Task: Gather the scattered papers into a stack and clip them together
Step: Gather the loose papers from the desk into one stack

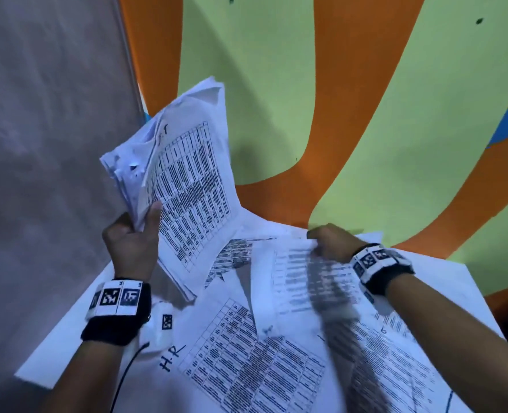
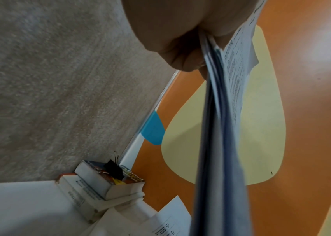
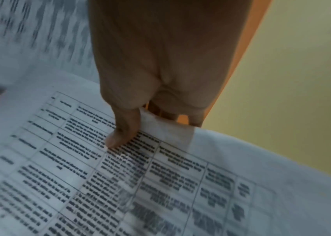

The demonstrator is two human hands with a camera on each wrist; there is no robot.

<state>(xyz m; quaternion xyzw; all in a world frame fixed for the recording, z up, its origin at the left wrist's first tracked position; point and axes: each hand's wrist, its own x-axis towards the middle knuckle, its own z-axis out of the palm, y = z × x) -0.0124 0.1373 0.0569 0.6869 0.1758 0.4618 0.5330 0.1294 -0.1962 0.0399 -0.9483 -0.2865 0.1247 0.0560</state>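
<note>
Left hand [image 1: 132,242] grips upright stack [image 1: 184,174]; right hand [image 1: 330,239] pinches a sheet [image 1: 300,281] just right of it, long axis toward the stack's open face.

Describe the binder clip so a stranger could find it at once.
Look to the corner where the grey wall meets the orange and green one: two thick books are stacked there at the edge of the white table. The binder clip sits on the top book, small, black, with wire handles, unlike the white printed sheets nearby.

a classroom-like room: painted wall [image 1: 276,84], stacked books [image 2: 104,183], printed papers [image 1: 246,368].
</note>
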